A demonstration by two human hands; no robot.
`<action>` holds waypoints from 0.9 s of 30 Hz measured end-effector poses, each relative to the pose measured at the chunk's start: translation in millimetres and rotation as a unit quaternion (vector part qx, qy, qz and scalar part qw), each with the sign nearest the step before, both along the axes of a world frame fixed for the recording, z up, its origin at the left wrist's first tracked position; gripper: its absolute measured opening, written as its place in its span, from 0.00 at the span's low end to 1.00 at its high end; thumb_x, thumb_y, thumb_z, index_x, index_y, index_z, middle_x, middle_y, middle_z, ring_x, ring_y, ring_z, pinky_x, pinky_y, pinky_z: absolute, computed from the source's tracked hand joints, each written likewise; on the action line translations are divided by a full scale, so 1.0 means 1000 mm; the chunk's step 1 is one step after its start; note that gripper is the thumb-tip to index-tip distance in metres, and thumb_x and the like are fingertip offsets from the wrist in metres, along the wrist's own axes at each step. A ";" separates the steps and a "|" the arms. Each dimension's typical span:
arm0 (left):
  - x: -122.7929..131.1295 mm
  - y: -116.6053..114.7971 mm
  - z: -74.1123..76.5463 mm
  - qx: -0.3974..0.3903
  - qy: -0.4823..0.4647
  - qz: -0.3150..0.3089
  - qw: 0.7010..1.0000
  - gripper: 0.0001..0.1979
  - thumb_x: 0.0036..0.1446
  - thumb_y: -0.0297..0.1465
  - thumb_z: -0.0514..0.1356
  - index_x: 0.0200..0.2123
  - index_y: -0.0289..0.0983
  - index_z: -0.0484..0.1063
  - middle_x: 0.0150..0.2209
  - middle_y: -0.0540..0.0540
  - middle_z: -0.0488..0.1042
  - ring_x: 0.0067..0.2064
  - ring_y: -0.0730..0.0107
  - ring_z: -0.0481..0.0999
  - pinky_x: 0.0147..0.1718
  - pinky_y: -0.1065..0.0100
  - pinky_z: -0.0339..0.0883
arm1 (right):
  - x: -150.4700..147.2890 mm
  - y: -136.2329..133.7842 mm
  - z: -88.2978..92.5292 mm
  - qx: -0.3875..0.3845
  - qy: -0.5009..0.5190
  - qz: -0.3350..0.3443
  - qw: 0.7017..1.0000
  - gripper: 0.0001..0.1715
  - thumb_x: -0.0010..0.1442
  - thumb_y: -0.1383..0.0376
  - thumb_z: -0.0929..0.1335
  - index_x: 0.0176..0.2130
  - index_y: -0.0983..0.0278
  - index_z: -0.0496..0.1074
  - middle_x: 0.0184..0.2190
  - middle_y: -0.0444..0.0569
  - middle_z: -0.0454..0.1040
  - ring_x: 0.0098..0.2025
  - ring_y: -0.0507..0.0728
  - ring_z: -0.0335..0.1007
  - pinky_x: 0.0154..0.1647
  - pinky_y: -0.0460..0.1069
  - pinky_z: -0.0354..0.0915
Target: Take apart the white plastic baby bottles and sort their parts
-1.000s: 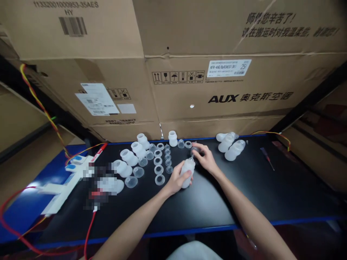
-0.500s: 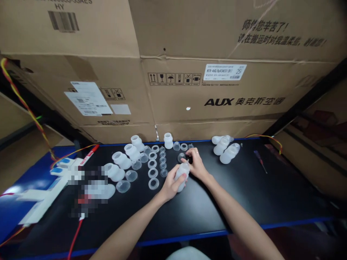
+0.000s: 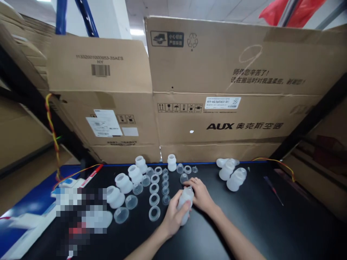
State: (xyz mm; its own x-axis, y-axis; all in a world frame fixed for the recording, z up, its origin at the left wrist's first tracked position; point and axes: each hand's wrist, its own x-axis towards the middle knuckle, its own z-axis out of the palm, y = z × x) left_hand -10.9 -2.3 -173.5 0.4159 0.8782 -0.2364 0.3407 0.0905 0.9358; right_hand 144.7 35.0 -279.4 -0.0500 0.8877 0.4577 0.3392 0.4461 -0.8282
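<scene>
Left hand (image 3: 175,215) wrapped around a frosted bottle (image 3: 185,198), thumb across its side, bottle tilted, top end pointing away from the person. Landmark: the upright bottle (image 3: 171,163) standing at the far edge of the bench (image 3: 230,231). Held bottle is in front of the upright bottle and slightly to its right. Right hand (image 3: 200,195) is at the held bottle's top end, fingers bent; cannot tell if it pinches anything. Clear dome cap (image 3: 184,178) just beside the right fingertips, in front of the upright bottle and a bit right.

Directly right of the upright bottle, in a line: another clear cap (image 3: 180,168), a ring (image 3: 187,169), a small clear nipple (image 3: 194,169). Left of the upright bottle, running toward the person: a column of small nipples (image 3: 165,183), then a column of rings (image 3: 150,188), then dome caps (image 3: 137,189), then open-mouthed bottles (image 3: 123,183). Well right of the upright bottle: capped bottles (image 3: 227,169) lying in a cluster; further right, a screwdriver (image 3: 273,189). Printed cardboard (image 3: 184,139) stands behind the upright bottle.
</scene>
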 end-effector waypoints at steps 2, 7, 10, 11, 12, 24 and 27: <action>0.000 0.001 0.000 0.003 0.001 0.004 1.000 0.32 0.65 0.59 0.62 0.49 0.33 0.70 0.33 0.46 0.73 0.29 0.73 0.73 0.28 0.72 0.68 | 0.000 0.000 0.002 -0.009 0.016 -0.014 1.000 0.19 0.71 0.66 0.67 0.59 0.61 0.77 0.49 0.55 0.80 0.49 0.64 0.74 0.56 0.60 0.67; -0.002 0.002 0.000 0.077 0.039 0.028 0.996 0.28 0.67 0.54 0.62 0.51 0.34 0.72 0.33 0.48 0.73 0.29 0.72 0.73 0.29 0.72 0.67 | 0.007 -0.009 0.022 -0.065 0.200 -0.038 0.977 0.22 0.78 0.55 0.62 0.55 0.62 0.80 0.40 0.52 0.81 0.41 0.60 0.77 0.47 0.54 0.71; -0.004 0.002 0.005 0.169 0.113 0.027 0.979 0.23 0.69 0.49 0.62 0.53 0.36 0.74 0.36 0.46 0.78 0.32 0.69 0.76 0.34 0.70 0.70 | 0.016 -0.017 0.035 -0.084 0.275 0.009 0.958 0.29 0.79 0.48 0.60 0.45 0.64 0.81 0.30 0.48 0.77 0.32 0.56 0.72 0.35 0.49 0.68; -0.005 0.002 0.007 0.201 0.142 0.018 0.969 0.22 0.68 0.47 0.62 0.54 0.37 0.75 0.39 0.45 0.81 0.35 0.67 0.78 0.37 0.69 0.72 | 0.019 -0.019 0.039 -0.079 0.272 0.023 0.959 0.29 0.77 0.47 0.62 0.42 0.64 0.80 0.28 0.47 0.75 0.30 0.55 0.70 0.33 0.49 0.66; -0.006 0.002 0.010 0.232 0.170 0.006 0.958 0.21 0.68 0.46 0.64 0.55 0.38 0.76 0.43 0.44 0.82 0.38 0.65 0.81 0.41 0.67 0.74 | 0.022 -0.022 0.042 -0.072 0.259 0.031 0.963 0.27 0.75 0.47 0.65 0.39 0.63 0.80 0.27 0.46 0.74 0.28 0.54 0.68 0.31 0.48 0.65; -0.013 0.006 0.019 0.329 0.265 -0.030 0.906 0.26 0.62 0.43 0.68 0.61 0.43 0.76 0.54 0.43 0.84 0.49 0.57 0.87 0.51 0.61 0.80 | 0.033 -0.036 0.059 -0.038 0.188 0.058 0.980 0.15 0.71 0.54 0.71 0.38 0.61 0.78 0.30 0.46 0.78 0.30 0.55 0.69 0.33 0.49 0.63; -0.017 0.008 0.016 0.325 0.261 -0.048 0.907 0.30 0.63 0.43 0.68 0.66 0.43 0.73 0.57 0.43 0.83 0.51 0.56 0.87 0.52 0.59 0.81 | 0.035 -0.036 0.063 -0.033 0.189 0.062 0.979 0.15 0.72 0.56 0.70 0.34 0.61 0.75 0.31 0.47 0.78 0.32 0.56 0.71 0.35 0.50 0.64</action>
